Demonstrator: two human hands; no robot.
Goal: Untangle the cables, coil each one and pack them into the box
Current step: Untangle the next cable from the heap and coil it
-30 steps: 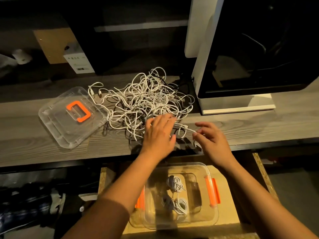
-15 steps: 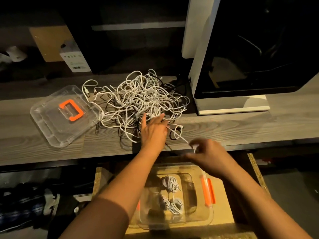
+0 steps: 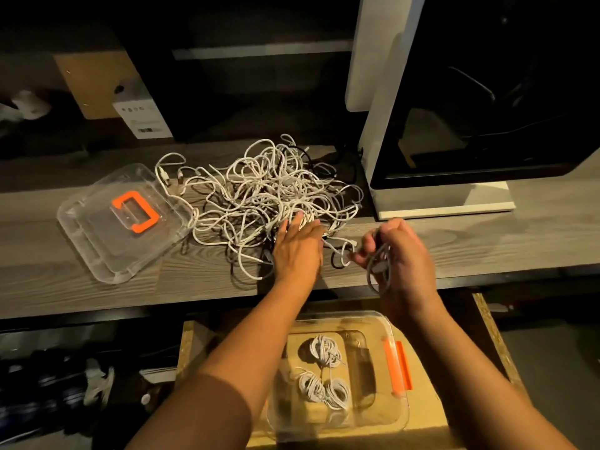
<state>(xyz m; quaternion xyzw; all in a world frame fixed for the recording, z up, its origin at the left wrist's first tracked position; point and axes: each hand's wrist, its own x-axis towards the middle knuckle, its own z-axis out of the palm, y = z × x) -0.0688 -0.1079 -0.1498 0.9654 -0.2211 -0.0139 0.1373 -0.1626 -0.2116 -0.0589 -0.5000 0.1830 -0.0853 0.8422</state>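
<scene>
A tangled heap of white cables [image 3: 259,196] lies on the grey wooden shelf [image 3: 65,287]. My left hand [image 3: 297,248] lies flat on the heap's near edge, fingers straight and pressing down. My right hand [image 3: 394,254], just to the right, grips loops of a grey cable [image 3: 378,271] that runs back toward the heap. Below the shelf, a clear plastic box [image 3: 399,414] with orange clips stands on a wooden board and holds three coiled white cables [image 3: 324,371].
The clear lid [image 3: 97,235] with an orange handle lies on the shelf left of the heap. A white-framed machine with a dark window [image 3: 470,125] stands at the right rear. A small white carton [image 3: 143,118] sits behind the shelf.
My right hand has risen from the shelf edge and gathered grey cable loops into its grip. My left hand stayed pressed on the heap's near edge.
</scene>
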